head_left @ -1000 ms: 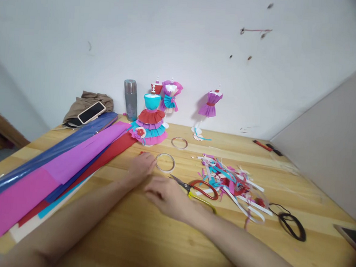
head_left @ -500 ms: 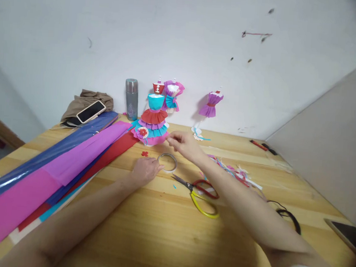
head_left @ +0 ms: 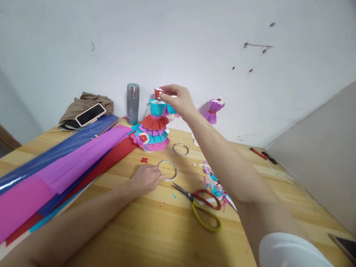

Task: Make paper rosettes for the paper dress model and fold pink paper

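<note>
A small dress form in a tiered paper dress (head_left: 154,123) of red, purple, blue and pink stands near the wall. My right hand (head_left: 177,99) is at its red top, thumb and fingers curved around the upper part; whether it grips anything is hard to see. My left hand (head_left: 148,178) rests on the table with its fingertips at the near edge of a tape ring (head_left: 175,172). Just behind that hand lies a red paper flower (head_left: 144,160). Open scissors (head_left: 192,197) with red and yellow handles lie to the right.
Crepe paper sheets (head_left: 86,159) cover the left side. A flask (head_left: 133,104), a phone (head_left: 90,115) on brown cloth and a purple dress form (head_left: 214,111) are at the back. Paper scraps (head_left: 217,186) and a second ring (head_left: 180,149) lie mid-table.
My right hand has risen from the skirt's lower right edge to the red top. A second ring behind the tape ring now shows. My left hand stays by the tape.
</note>
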A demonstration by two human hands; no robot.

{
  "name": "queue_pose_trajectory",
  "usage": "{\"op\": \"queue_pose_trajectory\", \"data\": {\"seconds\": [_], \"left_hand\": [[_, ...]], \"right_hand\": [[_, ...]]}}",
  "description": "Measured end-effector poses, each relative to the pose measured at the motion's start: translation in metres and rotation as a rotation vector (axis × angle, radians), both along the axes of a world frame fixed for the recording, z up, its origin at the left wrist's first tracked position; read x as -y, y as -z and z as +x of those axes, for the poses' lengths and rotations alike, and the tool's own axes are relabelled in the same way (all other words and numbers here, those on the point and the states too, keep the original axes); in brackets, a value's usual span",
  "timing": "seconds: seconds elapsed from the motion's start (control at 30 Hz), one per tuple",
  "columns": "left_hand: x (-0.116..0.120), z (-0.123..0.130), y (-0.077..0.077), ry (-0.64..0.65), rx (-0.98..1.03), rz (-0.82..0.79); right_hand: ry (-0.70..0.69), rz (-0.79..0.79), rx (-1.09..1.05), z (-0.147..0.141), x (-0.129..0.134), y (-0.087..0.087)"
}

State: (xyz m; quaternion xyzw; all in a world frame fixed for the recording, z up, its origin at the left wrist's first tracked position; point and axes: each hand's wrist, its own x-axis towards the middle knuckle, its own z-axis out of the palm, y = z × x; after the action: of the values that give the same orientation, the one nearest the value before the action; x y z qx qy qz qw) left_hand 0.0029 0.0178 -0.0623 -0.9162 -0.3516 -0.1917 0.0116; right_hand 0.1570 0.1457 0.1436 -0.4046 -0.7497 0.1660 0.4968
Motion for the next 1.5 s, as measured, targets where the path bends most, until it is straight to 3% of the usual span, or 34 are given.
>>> {"op": "queue_pose_trajectory", "data": {"seconds": [0.3,0.43,0.6,0.73,0.9,1.07,1.23,1.4,1.5], "left_hand": [[0.000,0.001,-0.001,-0.017,-0.005,-0.005],[-0.001,0.001,-0.001,-0.014,-0.014,-0.006],[0.000,0.000,-0.004,0.001,-0.011,-0.014],[0.000,0.000,-0.004,-0.007,-0.016,-0.016],[0.000,0.001,-0.004,0.000,-0.006,-0.026],[0.001,0.001,-0.004,0.016,-0.001,-0.031],[-0.001,0.000,-0.004,-0.008,0.034,-0.046],[0.000,-0.001,-0.010,-0.068,0.190,-0.159],[0.001,-0.003,-0.016,-0.102,0.521,-0.347]], "right_hand": [[0.105,-0.046,0.211,-0.001,-0.009,-0.020],[0.189,0.008,0.235,0.024,-0.005,-0.042],[0.403,-0.059,0.269,0.064,-0.016,-0.063],[0.519,-0.046,0.304,0.087,-0.035,-0.058],[0.625,-0.036,0.316,0.100,-0.052,-0.039],[0.639,-0.056,0.317,0.102,-0.062,-0.023],[0.641,-0.058,0.326,0.100,-0.058,-0.028],[0.533,-0.003,0.292,0.092,-0.022,-0.047],[0.410,0.055,0.251,0.079,0.008,-0.057]]}}
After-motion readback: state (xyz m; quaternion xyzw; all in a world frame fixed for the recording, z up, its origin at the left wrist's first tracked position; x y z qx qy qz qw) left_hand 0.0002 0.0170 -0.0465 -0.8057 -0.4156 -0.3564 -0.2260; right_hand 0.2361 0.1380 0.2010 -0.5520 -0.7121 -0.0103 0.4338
